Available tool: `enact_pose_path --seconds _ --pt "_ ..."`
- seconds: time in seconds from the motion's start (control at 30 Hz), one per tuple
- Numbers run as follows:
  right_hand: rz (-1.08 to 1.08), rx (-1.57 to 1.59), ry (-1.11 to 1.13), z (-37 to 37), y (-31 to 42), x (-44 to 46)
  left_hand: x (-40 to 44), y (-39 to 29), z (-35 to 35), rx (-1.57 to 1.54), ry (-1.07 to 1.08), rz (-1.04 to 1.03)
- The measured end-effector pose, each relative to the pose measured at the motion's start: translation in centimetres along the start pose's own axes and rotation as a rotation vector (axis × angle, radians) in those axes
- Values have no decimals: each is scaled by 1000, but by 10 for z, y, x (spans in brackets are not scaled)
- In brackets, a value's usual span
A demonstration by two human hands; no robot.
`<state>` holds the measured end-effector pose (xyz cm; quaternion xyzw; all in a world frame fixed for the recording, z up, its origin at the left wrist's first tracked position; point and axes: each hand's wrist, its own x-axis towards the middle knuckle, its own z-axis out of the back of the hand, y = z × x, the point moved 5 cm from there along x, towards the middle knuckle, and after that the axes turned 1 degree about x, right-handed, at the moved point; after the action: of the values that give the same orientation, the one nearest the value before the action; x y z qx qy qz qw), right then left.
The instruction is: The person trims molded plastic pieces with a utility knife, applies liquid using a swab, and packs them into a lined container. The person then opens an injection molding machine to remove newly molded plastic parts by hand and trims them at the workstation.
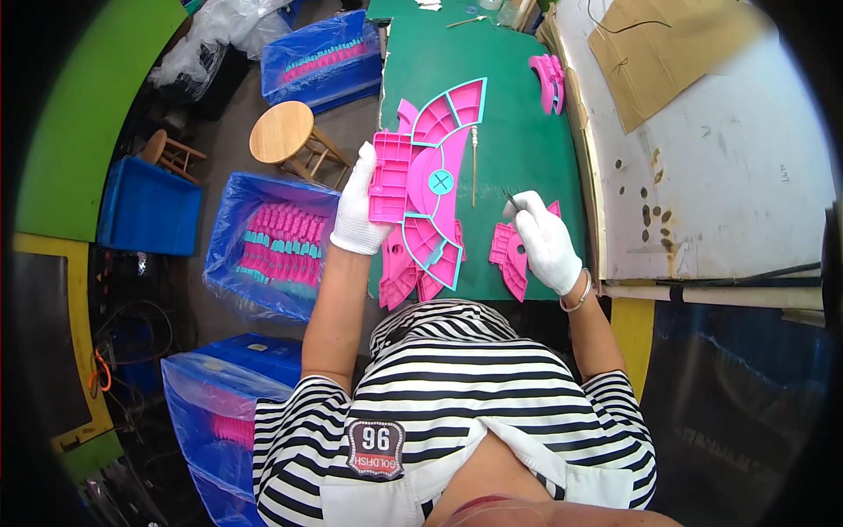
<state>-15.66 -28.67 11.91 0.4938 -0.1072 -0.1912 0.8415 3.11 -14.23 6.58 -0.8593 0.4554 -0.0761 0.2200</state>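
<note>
My left hand [360, 204], in a white glove, grips the left edge of a large pink plastic part [425, 180] with turquoise trim and a round turquoise disc marked with a cross. The part is held above the green table [518, 88]. To its right, my gloved right hand [542, 239] pinches a small dark thin tool [509, 198]. Pink pieces [399, 274] lie below the held part, and another pink piece [509, 256] rests beside my right hand. A thin stick [474, 169] with beads at its top lies between my hands.
Blue lined crates [226, 220] with pink and turquoise parts stand at the left, near a wooden stool [282, 133]. Curved pink pieces [548, 84] lie at the table's right edge. Cardboard [654, 57] lies on the white surface [729, 158] beyond.
</note>
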Motion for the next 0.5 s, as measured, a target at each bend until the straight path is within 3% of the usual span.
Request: enact_pose_path --seconds 0.07,0.17,0.27,0.5 --pt "205 -110 14 -4 5 -4 0 -1 -5 -1 -17 -2" --pt "314 -118 -86 -13 10 -12 0 -3 -7 -5 -20 0" --pt "363 -245 -17 -23 16 -19 1 -6 -7 -2 1 -17" --pt "354 -264 -92 -17 21 -17 0 -12 -9 47 89 -20"
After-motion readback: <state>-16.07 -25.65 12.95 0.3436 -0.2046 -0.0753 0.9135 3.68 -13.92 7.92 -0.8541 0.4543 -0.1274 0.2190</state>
